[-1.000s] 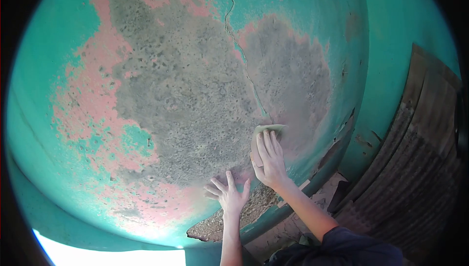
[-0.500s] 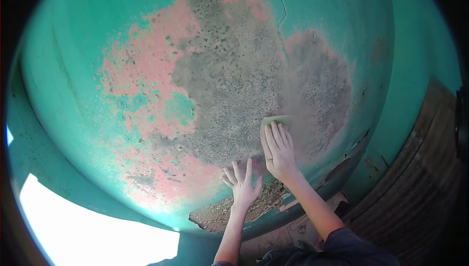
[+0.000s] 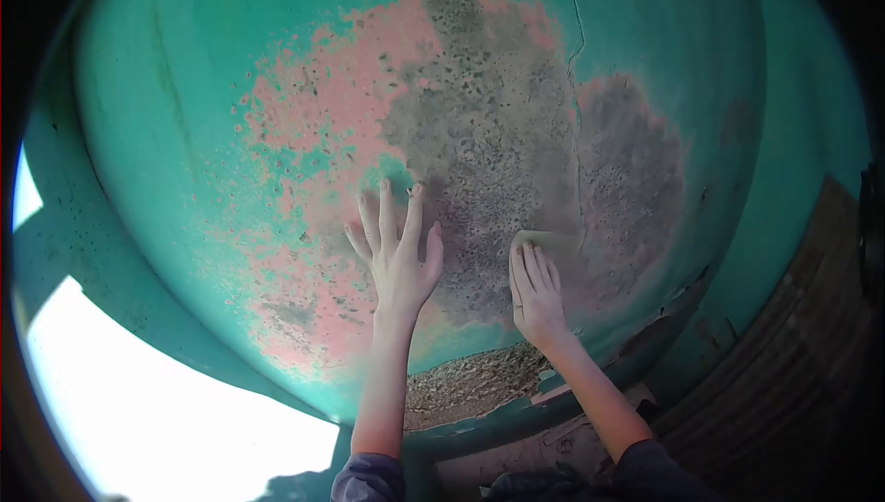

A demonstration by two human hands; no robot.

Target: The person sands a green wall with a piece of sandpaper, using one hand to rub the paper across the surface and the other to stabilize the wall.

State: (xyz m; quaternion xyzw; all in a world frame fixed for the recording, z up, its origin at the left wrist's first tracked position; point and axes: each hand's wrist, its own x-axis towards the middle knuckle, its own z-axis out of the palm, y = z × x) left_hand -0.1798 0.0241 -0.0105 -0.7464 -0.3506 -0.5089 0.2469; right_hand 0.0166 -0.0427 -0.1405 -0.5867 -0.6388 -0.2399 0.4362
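In front of me curves a green painted wall point(image 3: 221, 59) with a big worn patch of pink and rough grey point(image 3: 489, 152). My left hand point(image 3: 399, 267) lies on the left side of this patch, fingers spread and holding nothing. Lower right of it, my right hand point(image 3: 538, 304) presses a thin greyish-green sheet, like sandpaper point(image 3: 560, 241), against the grey area. Its fingers lie close together over the sheet, whose top and right edges stick out past them. The side of the sheet facing the wall is hidden.
A thin crack point(image 3: 578, 32) runs down the wall from the top, right of the middle. Below my hands, broken paint bares a coarse brown strip point(image 3: 470, 387). Brown ridged boards point(image 3: 774, 354) stand at lower right. Bright light fills an opening point(image 3: 175, 391) at lower left.
My left hand has moved up and to the left across the patch. The right hand stays at about the same spot on the grey area with the sheet. The view has shifted slightly.
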